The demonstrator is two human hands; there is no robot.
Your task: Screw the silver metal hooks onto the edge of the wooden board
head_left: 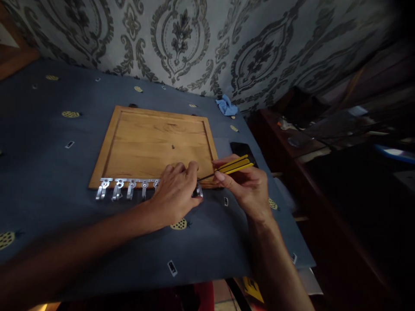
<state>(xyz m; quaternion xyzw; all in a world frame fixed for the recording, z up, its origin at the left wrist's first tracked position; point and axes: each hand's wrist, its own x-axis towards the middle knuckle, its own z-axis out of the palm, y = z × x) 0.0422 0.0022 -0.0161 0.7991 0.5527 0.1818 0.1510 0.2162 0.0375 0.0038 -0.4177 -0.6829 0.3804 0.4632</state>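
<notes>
My right hand point(249, 190) is closed round the yellow-and-black handle of a screwdriver point(234, 165). Its thin dark shaft points left, and the tip is hidden beside my other hand. My left hand point(175, 190) lies over the metal hook rail point(125, 183), its fingers bent and its thumb by the hook at the right end. That silver rail, with several hooks, runs along the near edge of a framed wooden panel point(145, 138). On the panel's face lies a small dark piece, perhaps a screw point(173, 147).
Blue cloth with pineapple prints covers the table point(129, 255). A crumpled blue cloth or glove point(226, 106) lies at the back right. Near the right edge is a flat black object point(241, 150). Beyond, a dark red-brown shelf point(285, 138) carries clutter. Patterned fabric point(181, 43) hangs behind.
</notes>
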